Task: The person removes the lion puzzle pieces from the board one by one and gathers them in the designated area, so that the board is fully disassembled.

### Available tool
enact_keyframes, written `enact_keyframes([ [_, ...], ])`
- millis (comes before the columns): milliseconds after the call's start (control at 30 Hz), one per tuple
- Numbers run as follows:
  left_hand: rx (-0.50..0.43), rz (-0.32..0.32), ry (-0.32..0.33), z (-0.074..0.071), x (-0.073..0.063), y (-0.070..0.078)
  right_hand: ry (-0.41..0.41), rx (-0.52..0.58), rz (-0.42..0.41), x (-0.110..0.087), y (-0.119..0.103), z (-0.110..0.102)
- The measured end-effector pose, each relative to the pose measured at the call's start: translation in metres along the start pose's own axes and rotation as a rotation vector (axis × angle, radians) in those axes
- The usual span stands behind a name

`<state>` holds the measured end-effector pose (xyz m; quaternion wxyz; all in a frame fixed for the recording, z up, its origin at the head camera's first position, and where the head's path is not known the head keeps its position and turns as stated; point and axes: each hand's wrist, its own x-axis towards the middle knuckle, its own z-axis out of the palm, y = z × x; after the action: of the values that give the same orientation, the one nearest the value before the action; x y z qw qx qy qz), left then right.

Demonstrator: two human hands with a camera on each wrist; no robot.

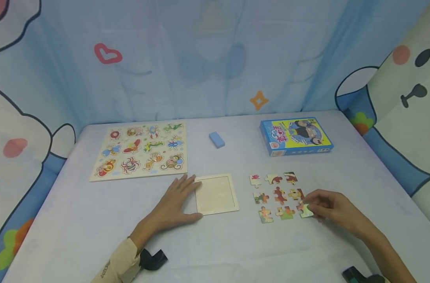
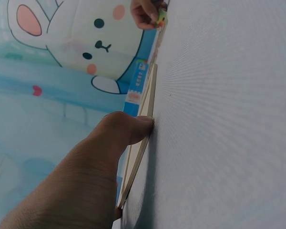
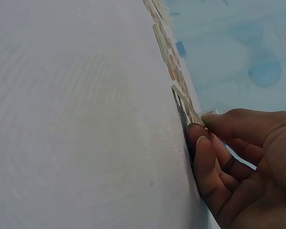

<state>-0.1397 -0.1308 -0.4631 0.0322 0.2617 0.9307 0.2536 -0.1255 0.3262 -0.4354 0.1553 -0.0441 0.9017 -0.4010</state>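
Note:
Pinched between my right hand's (image 1: 333, 206) thumb and fingers is a green-and-tan jigsaw puzzle piece (image 1: 305, 211), at the bottom right of a group of pieces. In the right wrist view this puzzle piece (image 3: 185, 100) is tilted, its near edge lifted from the cloth. My left hand (image 1: 174, 202) lies spread at the left side of a square wooden puzzle tray (image 1: 218, 194) with a raised border. Its fingertips touch the tray's upper left corner, and the thumb (image 2: 140, 125) rests against the edge. Other puzzle pieces, such as a brown one (image 1: 280, 195), lie in loose rows.
Behind my left hand lies a wooden board (image 1: 144, 151) with insect pictures. A small blue block (image 1: 216, 140) sits at the back middle. To its right is a blue and yellow puzzle box (image 1: 296, 136). A printed curtain (image 1: 207, 59) hangs behind the white-covered table (image 1: 215, 251).

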Motion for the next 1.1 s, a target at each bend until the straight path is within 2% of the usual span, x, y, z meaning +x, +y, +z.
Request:
enact_keyframes([
  [267, -0.002, -0.002, -0.002, -0.0011, 0.0004, 0.0008, -0.031, -0.004, 0.031, 0.0021, -0.0061, -0.0001],
  [667, 0.000, -0.017, -0.013, -0.0003, 0.0004, 0.0003, -0.016, 0.006, 0.027, 0.0033, -0.0050, 0.0011],
  [900, -0.011, 0.008, 0.010, -0.0007, 0.0005, -0.0002, 0.005, 0.012, 0.005, 0.0029, -0.0062, 0.0012],
  [1100, -0.007, 0.010, 0.009, 0.0000, 0.0006, -0.0010, 0.002, -0.009, 0.019, 0.0030, -0.0066, 0.0012],
])
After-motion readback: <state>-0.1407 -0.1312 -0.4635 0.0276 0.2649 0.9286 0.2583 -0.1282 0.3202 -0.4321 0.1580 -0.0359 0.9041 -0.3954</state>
